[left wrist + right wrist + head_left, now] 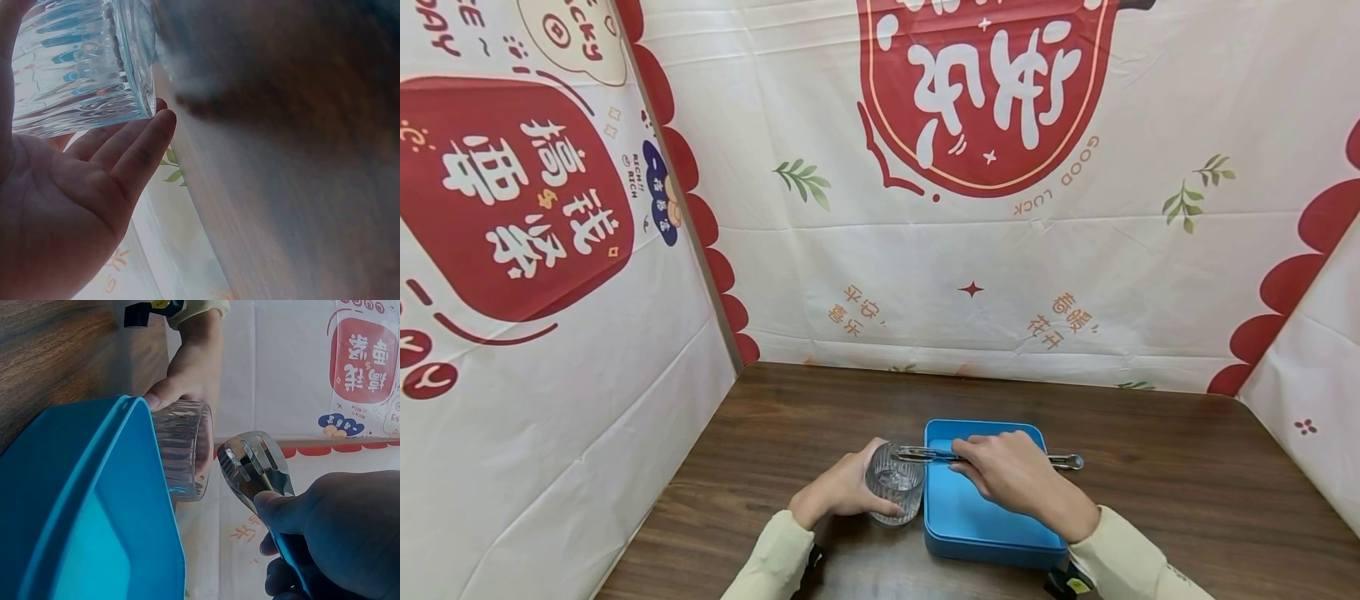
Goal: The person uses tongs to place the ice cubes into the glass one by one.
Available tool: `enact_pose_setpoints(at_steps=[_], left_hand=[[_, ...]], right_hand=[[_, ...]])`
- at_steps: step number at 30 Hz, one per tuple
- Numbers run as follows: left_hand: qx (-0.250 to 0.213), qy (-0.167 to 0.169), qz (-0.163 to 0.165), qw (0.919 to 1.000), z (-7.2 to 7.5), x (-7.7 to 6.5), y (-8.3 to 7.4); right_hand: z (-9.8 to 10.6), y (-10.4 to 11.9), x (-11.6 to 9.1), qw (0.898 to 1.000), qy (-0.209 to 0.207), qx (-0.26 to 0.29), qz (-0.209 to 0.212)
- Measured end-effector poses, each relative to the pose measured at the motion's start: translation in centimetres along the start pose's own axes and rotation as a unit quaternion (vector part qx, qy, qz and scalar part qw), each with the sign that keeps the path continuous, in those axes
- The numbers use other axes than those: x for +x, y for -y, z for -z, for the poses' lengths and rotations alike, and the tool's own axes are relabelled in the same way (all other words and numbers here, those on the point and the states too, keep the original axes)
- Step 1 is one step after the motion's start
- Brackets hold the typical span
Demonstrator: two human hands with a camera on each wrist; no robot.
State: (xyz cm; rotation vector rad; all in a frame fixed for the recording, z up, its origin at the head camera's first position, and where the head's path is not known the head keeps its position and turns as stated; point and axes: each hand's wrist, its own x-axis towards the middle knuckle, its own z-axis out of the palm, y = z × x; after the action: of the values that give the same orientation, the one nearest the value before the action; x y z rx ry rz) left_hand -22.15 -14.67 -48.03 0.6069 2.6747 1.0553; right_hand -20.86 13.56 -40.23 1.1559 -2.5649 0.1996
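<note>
My left hand (850,483) grips a clear ribbed glass (896,493), thumb on the near side and fingers round the far side. Something clear shows through the glass near its bottom. In the left wrist view, the palm (62,206) lies along the ribbed wall. My right hand (1011,475) holds a pair of metal tongs (1066,462) above the blue box, thumb pressing on top. The slotted tips (253,462) of the tongs point left, over the rim of the glass in the head view. Nothing shows between those tips.
An open blue rectangular box (977,508) stands on the brown wooden table (1187,492), just right of the glass. White printed cloth (775,275) hangs behind the table and along both sides.
</note>
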Motion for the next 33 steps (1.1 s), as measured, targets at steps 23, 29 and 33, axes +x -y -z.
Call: enact_pose_setpoints(at_steps=[23, 29, 33], left_hand=[[0.001, -0.002, -0.003, 1.0000, -0.06, 0.01, 0.01], [0.009, -0.001, -0.004, 1.0000, -0.10, -0.03, 0.10], [0.011, -0.003, -0.005, 0.9999, -0.06, 0.00, 0.14]], right_hand=[[0.14, -0.05, -0.18, 1.000, 0.016, -0.003, -0.002], [0.31, -0.24, -0.50, 1.000, 0.029, 0.000, -0.010], [0.35, -0.41, -0.68, 1.000, 0.025, -0.004, -0.016]])
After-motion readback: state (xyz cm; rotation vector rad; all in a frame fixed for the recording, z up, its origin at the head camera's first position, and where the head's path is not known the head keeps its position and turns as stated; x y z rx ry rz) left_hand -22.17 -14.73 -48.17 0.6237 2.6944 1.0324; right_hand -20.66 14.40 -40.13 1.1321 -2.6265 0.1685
